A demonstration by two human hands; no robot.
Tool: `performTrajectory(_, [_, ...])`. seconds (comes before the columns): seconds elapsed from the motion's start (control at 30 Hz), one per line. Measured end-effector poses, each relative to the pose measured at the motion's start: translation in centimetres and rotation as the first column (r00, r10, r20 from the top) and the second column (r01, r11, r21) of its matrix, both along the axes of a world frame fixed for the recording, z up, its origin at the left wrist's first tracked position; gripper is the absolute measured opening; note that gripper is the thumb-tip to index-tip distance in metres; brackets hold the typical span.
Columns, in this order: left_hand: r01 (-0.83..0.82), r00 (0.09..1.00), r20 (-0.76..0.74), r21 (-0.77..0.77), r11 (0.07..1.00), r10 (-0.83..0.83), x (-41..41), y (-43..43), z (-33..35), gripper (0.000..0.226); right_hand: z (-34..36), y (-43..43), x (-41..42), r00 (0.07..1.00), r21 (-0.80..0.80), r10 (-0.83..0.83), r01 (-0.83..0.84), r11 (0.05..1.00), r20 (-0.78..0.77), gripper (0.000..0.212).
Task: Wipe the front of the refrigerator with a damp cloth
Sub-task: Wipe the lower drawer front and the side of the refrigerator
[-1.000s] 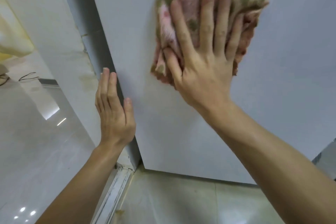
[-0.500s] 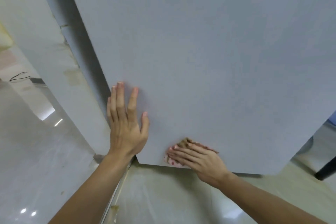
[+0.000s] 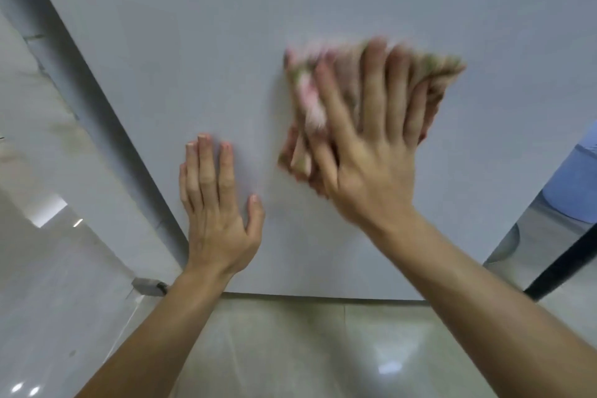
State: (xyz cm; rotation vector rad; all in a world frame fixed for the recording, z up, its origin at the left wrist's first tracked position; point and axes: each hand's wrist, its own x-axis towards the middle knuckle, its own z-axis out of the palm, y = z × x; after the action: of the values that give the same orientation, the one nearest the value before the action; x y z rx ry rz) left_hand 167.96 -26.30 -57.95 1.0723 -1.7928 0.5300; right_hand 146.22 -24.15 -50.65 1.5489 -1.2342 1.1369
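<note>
Glossy floor tiles below my forearms. My left hand flat on refrigerator front, low, near its left edge; fingers straight, close together, thumb out. Up-right, my right hand, blurred, fingers spread straight, presses pink-green cloth against door. Blue object beyond door's right edge.

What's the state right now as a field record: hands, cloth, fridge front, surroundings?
left hand: flat on refrigerator front, fingers straight, holds nothing
right hand: fingers spread, presses cloth against the front
cloth: pink-green, bunched, blurred, right of left hand, apart from it
floor: glossy tiles below the front's bottom edge
blue object: at right edge, unidentifiable
</note>
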Motion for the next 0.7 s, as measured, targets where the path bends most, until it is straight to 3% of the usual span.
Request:
performTrajectory(0.07, [-0.009, 1.0, -0.006, 0.007, 1.0, 0.009, -0.3, -0.1, -0.2, 0.082, -6.0, 1.0, -1.0, 0.979, 0.109, 0.089, -0.069, 0.992, -0.185, 0.057])
performTrajectory(0.17, [-0.013, 1.0, -0.004, -0.001, 1.0, 0.013, -0.3, -0.3, -0.4, 0.084, -15.4, 3.2, -5.0, 0.856, 0.327, 0.163, 0.007, 0.945, -0.49, 0.063])
performTrajectory(0.23, [-0.017, 1.0, -0.014, 0.008, 1.0, 0.017, -0.5, -0.2, -0.4, 0.085, -18.8, 4.4, -7.3, 0.804, 0.439, 0.21, 0.069, 0.896, -0.557, 0.067])
performTrajectory(0.3, [-0.018, 1.0, -0.022, 0.014, 1.0, 0.018, -1.0, 0.1, -0.4, 0.086, -19.4, 4.9, -8.3, 0.794, 0.476, 0.253, 0.052, 0.878, -0.553, 0.056])
performTrajectory(0.37, [-0.011, 1.0, -0.006, 0.016, 1.0, 0.011, -1.8, 0.4, -0.4, 0.086, -18.5, 5.2, -8.6, 0.797, 0.507, 0.273, 0.049, 0.861, -0.539, 0.059])
performTrajectory(0.47, [0.013, 0.999, 0.043, 0.006, 1.0, -0.014, -3.3, 0.9, -0.7, 0.088, -14.5, 5.5, -9.1, 0.878, 0.446, 0.225, -0.015, 0.895, -0.422, 0.067])
performTrajectory(0.57, [0.027, 0.999, 0.044, 0.002, 1.0, -0.027, -4.6, 1.2, -0.7, 0.087, -6.2, 4.8, -10.2, 0.977, 0.264, 0.139, -0.093, 0.96, -0.163, 0.067])
performTrajectory(0.7, [0.025, 0.999, 0.033, 0.01, 1.0, -0.026, -5.1, 1.4, -0.5, 0.09, 5.5, 2.4, -11.5, 0.965, -0.025, 0.004, 0.002, 1.0, 0.262, 0.063])
